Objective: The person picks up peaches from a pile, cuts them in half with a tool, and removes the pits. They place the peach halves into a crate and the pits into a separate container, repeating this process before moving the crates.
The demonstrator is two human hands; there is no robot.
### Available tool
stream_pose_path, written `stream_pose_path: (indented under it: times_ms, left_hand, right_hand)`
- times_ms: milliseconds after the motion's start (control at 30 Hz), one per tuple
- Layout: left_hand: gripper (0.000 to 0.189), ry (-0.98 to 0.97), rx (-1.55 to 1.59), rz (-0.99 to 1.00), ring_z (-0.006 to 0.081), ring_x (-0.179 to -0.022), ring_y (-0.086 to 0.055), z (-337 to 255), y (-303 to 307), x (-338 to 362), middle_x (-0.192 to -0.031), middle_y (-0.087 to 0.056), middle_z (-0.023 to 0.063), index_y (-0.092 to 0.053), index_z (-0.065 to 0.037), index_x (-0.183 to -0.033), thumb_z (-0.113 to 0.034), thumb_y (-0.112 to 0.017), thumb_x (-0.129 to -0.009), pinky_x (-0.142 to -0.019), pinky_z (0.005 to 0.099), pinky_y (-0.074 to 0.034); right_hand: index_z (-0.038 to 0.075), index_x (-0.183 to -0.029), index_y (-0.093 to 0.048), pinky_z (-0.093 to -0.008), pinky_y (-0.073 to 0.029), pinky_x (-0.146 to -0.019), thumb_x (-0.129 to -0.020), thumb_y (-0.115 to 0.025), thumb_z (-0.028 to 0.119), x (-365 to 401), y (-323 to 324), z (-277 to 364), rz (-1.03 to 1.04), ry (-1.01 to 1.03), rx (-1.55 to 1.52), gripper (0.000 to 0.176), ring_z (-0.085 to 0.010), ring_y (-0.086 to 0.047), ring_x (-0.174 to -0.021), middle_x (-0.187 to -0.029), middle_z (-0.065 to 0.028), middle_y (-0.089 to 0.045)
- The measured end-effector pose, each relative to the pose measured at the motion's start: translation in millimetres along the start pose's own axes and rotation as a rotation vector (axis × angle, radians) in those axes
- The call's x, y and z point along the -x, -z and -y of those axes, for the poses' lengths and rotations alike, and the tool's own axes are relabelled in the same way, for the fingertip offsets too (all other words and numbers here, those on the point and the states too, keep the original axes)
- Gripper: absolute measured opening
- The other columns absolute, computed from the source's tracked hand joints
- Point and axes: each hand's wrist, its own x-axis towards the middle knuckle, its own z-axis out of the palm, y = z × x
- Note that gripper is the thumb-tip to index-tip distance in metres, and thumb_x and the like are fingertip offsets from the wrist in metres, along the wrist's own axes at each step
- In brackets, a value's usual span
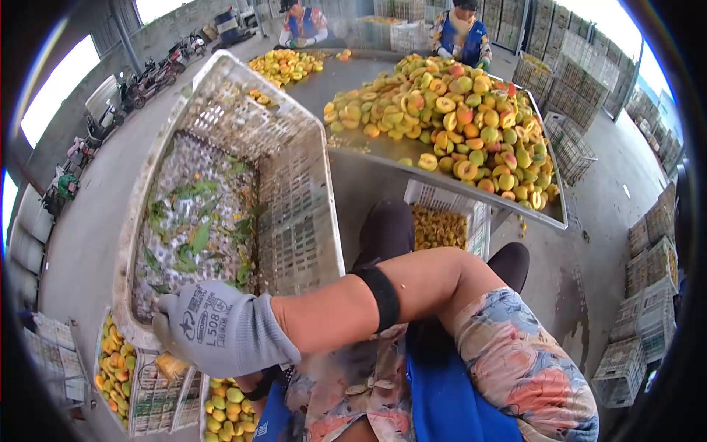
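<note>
My right hand point(213, 324), in a grey glove, reaches across my body and is closed on the near rim of a dirty white plastic crate point(294, 221). The crate is tilted, its open side facing me. Green leaves point(199, 236) and scraps lie on its perforated bottom. Of my left arm, only a wrist with a black band point(261, 383) shows below the right glove; the left hand's fingers are hidden. Beneath the crate's near end, crates of yellow-green peaches point(228, 409) stand, with a yellow object point(171, 366) I cannot identify beside them.
A metal sorting table point(368, 151) bears a large heap of halved peaches point(471, 118) and a smaller heap point(287, 66). Two people point(464, 37) work at its far side. Below the table stands a crate of brown-yellow pieces point(440, 228). Stacked crates point(641, 317) line the right.
</note>
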Motion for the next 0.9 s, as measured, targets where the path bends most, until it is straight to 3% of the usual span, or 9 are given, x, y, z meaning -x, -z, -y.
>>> stream_pose_path:
  times_ms: [33, 133, 167, 267, 300, 433, 467, 533, 900]
  left_hand:
    - [0.060, 0.004, -0.014, -0.018, 0.0294, -0.126, -0.048, 2, 7, 2, -0.140, -0.046, 0.0185, -0.037, -0.002, -0.147, -0.038, -0.050, -0.101, -0.104, 0.0403, -0.044]
    - [0.059, -0.011, -0.063, -0.045, 0.0298, -0.125, -0.049, 11, 17, 6, -0.139, -0.047, 0.0188, -0.037, -0.002, -0.147, -0.038, -0.049, -0.102, -0.104, 0.0404, -0.044]
    - [0.059, -0.037, -0.096, -0.036, 0.0299, -0.124, -0.049, 16, 17, 7, -0.139, -0.047, 0.0188, -0.037, -0.002, -0.147, -0.038, -0.049, -0.102, -0.103, 0.0405, -0.045]
    - [0.058, -0.042, -0.127, 0.032, 0.0303, -0.123, -0.050, 20, 9, 19, -0.139, -0.048, 0.0191, -0.036, -0.002, -0.147, -0.038, -0.047, -0.102, -0.103, 0.0406, -0.045]
    - [0.061, 0.238, 0.010, 0.002, 0.0324, -0.127, -0.049, 13, 4, 25, -0.141, -0.047, 0.0206, -0.036, -0.001, -0.147, -0.040, -0.049, -0.101, -0.106, 0.0419, -0.043]
    - [0.066, 0.247, -0.287, 0.247, 0.0303, -0.131, -0.044, 56, -14, 32, -0.146, -0.040, 0.0206, -0.033, 0.001, -0.147, -0.040, -0.053, -0.099, -0.110, 0.0429, -0.037]
    - [0.064, 0.314, -0.156, 0.231, 0.0302, -0.131, -0.043, 74, -21, 36, -0.146, -0.040, 0.0200, -0.034, 0.002, -0.146, -0.040, -0.052, -0.101, -0.110, 0.0424, -0.036]
    - [0.061, 0.444, 0.106, 0.194, 0.0298, -0.131, -0.042, 95, -39, 45, -0.146, -0.039, 0.0188, -0.036, 0.003, -0.145, -0.039, -0.048, -0.103, -0.111, 0.0414, -0.035]
    - [0.068, 0.752, 0.215, 0.316, 0.0251, -0.130, -0.044, 217, -135, 73, -0.148, -0.040, 0.0105, -0.035, -0.007, -0.148, -0.052, -0.050, -0.100, -0.108, 0.0379, -0.038]
  right_hand:
    - [0.007, -0.101, -0.059, -0.0432, -0.049, -0.065, -0.080, -0.063, 0.025, 0, -28, 4, -0.112, -0.068, -0.027, 0.027, -0.0317, -0.060, -0.069, -0.080, -0.0099, -0.058]
    - [0.004, -0.093, -0.061, -0.0445, -0.051, -0.065, -0.081, -0.064, 0.027, -8, 5, -16, 0.398, -0.103, -0.273, 0.026, -0.0332, -0.063, -0.072, -0.080, -0.0121, -0.061]
    - [0.003, -0.088, -0.063, -0.0452, -0.053, -0.067, -0.079, -0.067, 0.026, 5, -16, -22, 0.169, -0.115, -0.312, 0.025, -0.0361, -0.066, -0.075, -0.080, -0.0164, -0.064]
    - [0.003, -0.089, -0.064, -0.0454, -0.054, -0.068, -0.079, -0.068, 0.026, 7, -26, -59, 0.394, -0.236, -0.344, 0.025, -0.0383, -0.067, -0.076, -0.079, -0.0196, -0.066]
    - [0.003, -0.090, -0.065, -0.0454, -0.054, -0.069, -0.079, -0.068, 0.026, 10, -31, -71, 0.423, -0.285, -0.337, 0.026, -0.0385, -0.068, -0.077, -0.080, -0.0208, -0.067]
    - [0.001, -0.092, -0.067, -0.0450, -0.055, -0.072, -0.080, -0.068, 0.028, 15, -57, -120, 0.526, -0.500, -0.305, 0.029, -0.0382, -0.070, -0.083, -0.085, -0.0235, -0.069]
    - [0.001, -0.092, -0.068, -0.0449, -0.055, -0.073, -0.080, -0.068, 0.028, 13, -64, -131, 0.550, -0.564, -0.296, 0.030, -0.0378, -0.070, -0.084, -0.086, -0.0237, -0.070]
    - [0.000, -0.089, -0.069, -0.0452, -0.055, -0.074, -0.080, -0.066, 0.027, 7, -78, -146, 0.592, -0.574, -0.301, 0.028, -0.0389, -0.070, -0.085, -0.085, -0.0245, -0.069]
    - [0.001, -0.091, -0.072, -0.0456, -0.054, -0.076, -0.079, -0.063, 0.026, 28, -155, -240, 0.584, -0.671, -0.150, 0.029, -0.0380, -0.070, -0.090, -0.089, -0.0258, -0.070]
